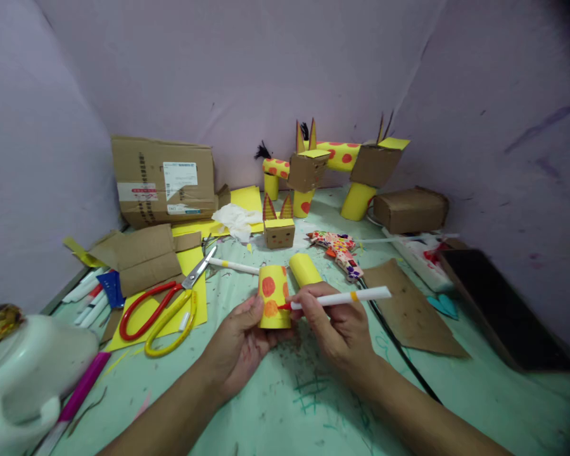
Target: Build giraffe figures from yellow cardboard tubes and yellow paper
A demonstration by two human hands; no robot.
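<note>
Left hand (241, 342) clamped on a spotted tube (273, 288) between both hands, right hand (335, 323) on a red-tipped marker (373, 294).

I am working in even, rather dim light, seemingly coming from above, with soft shadow pooling under my left hand (241, 339). The wide lens is stretching the white jug (40, 358) and the smartphone (506, 307), both blurring near the edges; black is swallowing the upper right corner.

Two hands (242, 339) (337, 323), three cardboard heads (279, 235) (306, 172) (374, 164)
</note>
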